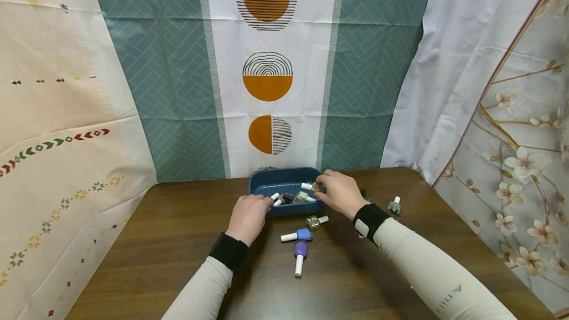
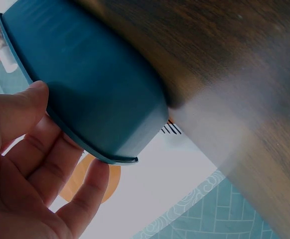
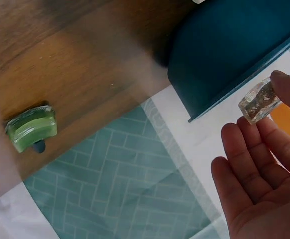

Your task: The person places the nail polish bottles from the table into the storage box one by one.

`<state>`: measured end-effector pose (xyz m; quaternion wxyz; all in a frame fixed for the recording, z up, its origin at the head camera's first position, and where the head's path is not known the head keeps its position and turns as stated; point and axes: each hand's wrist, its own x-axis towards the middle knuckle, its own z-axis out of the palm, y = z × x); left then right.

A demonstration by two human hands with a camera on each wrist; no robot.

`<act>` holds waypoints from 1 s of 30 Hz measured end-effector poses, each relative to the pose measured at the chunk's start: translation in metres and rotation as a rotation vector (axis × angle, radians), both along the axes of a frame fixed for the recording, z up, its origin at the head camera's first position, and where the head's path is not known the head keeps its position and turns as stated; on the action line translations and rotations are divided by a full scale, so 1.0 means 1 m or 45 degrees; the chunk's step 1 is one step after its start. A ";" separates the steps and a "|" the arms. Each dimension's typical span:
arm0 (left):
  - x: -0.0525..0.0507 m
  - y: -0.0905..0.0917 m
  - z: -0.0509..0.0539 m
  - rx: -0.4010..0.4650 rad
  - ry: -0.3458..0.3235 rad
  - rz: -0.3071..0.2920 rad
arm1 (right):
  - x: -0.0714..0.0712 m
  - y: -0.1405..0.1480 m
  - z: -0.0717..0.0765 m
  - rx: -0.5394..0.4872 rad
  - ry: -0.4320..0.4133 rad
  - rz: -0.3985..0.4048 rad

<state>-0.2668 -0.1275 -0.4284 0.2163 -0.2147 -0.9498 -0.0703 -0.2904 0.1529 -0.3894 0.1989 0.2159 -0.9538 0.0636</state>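
A dark blue plastic bin stands at the back of the table with several nail polish bottles lying in it. My left hand grips the bin's near left rim, the thumb on its outer wall and the fingers over the edge. Above the bin's right end, my right hand pinches a clear glittery nail polish bottle with a white cap, between thumb and fingers. On the table before the bin lie a glittery bottle, a blue bottle and a purple bottle, all white-capped.
Right of the bin, a green bottle with a dark cap lies on the table, mostly hidden behind my right hand in the head view. Farther right is a glittery bottle with a white cap. Patterned curtains hang behind the wooden table.
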 end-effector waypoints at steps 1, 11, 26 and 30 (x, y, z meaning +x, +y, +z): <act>0.000 0.000 0.000 0.001 -0.001 -0.003 | -0.001 -0.001 -0.001 0.006 -0.007 -0.002; 0.000 0.002 0.001 -0.009 0.010 -0.017 | -0.010 -0.012 -0.008 0.040 -0.020 0.000; -0.001 -0.001 -0.001 0.004 -0.019 -0.001 | -0.026 -0.031 -0.013 0.108 -0.092 -0.049; -0.001 -0.001 0.000 0.001 -0.021 0.000 | -0.030 -0.033 -0.015 0.124 -0.108 -0.058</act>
